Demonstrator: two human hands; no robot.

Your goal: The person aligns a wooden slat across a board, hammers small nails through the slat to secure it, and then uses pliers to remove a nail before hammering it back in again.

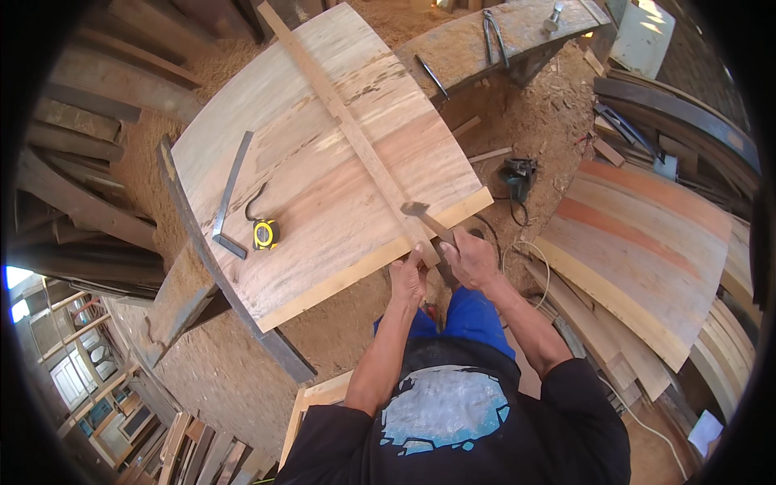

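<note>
The right hand (473, 259) is closed around the handle of a hammer (415, 209), its fingers wrapping over the grip so that the butt end is hard to make out; the dark head is over the wooden strip (368, 153), but whether it touches is hard to tell. The left hand (409, 279) is clamped on the near end of that strip, thumb at its edge and fingers curled below, partly out of sight, so that I cannot tell whether they also pinch something small. The strip lies across a large wooden panel (323, 218), overhanging its near edge, while its far end runs up to the top of the view, where it may be cut off. The panel hides most of the support beneath it. On its left part lie a metal square (232, 194) and a yellow-and-black tape measure (264, 234), whose markings are too small to read. Pincers (494, 39) rest on a dusty plank beyond, and a dark power tool (518, 176) sits on the ground, its details indistinct. Black fisheye corners swallow the outer timber.
</note>
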